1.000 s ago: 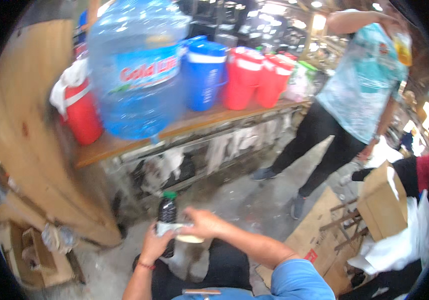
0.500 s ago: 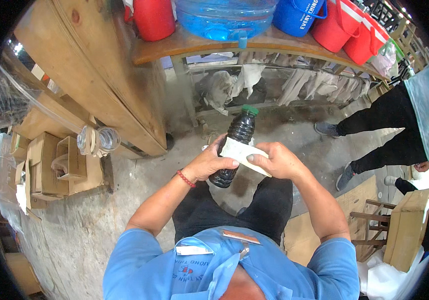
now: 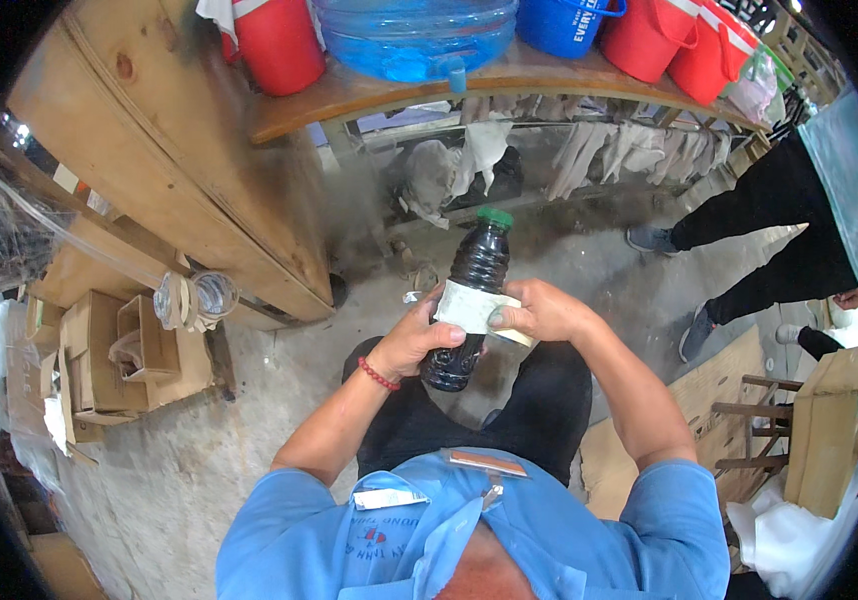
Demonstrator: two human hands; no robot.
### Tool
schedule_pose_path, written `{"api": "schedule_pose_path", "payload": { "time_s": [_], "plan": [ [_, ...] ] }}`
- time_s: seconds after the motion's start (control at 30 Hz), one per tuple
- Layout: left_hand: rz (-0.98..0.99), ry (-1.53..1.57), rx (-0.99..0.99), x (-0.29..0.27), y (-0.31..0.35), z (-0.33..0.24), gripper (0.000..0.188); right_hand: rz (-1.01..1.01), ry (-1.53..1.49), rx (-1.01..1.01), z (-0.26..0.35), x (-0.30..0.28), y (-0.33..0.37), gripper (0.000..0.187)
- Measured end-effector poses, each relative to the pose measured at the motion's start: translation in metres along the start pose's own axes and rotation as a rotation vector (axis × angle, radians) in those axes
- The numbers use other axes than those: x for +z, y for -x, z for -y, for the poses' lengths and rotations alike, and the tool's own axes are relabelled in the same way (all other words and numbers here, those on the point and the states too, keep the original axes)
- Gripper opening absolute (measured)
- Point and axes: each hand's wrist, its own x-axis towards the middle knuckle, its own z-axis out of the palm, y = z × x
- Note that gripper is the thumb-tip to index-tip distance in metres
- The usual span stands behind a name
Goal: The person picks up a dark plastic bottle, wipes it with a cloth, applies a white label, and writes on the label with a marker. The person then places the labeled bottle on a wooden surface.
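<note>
A dark plastic bottle (image 3: 479, 262) with a green cap (image 3: 495, 217) stands slightly tilted in front of me, above my knees. My left hand (image 3: 411, 342) is wrapped round its lower half, with the thumb across the front. Around the bottle's middle lies a wide white strip (image 3: 463, 308), paper or tape, I cannot tell which. Its right end, with a yellowish edge, is pinched by my right hand (image 3: 541, 312), thumb on top. The fingers behind the bottle are mostly hidden.
Ahead, a wooden bench (image 3: 349, 98) carries a large water container (image 3: 414, 35) and several buckets. Cloths (image 3: 629, 155) hang beneath it. A wooden cabinet (image 3: 184, 180) and cardboard boxes (image 3: 89, 350) stand left. At right are a person's legs (image 3: 749, 215) and a stool (image 3: 764, 425).
The strip's free part now lies flatter around the bottle's front, where it stuck out to the right before. My right hand has come closer to the bottle, which is now more upright.
</note>
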Motion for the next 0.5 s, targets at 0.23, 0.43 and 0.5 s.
{"api": "schedule_pose_path", "payload": {
  "time_s": [0.23,0.43,0.5],
  "plan": [
    [0.150,0.073,-0.087,-0.018,-0.007,0.007,0.083,-0.074,-0.164,-0.044,-0.011,0.004,-0.010,0.069],
    [0.119,-0.191,-0.153,-0.038,-0.016,-0.004,0.075,-0.038,-0.518,-0.045,-0.010,0.011,-0.010,0.066],
    [-0.053,-0.469,0.076,-0.032,-0.023,-0.002,0.073,-0.040,-0.647,-0.009,-0.011,0.012,-0.009,0.063]
  ]
}}
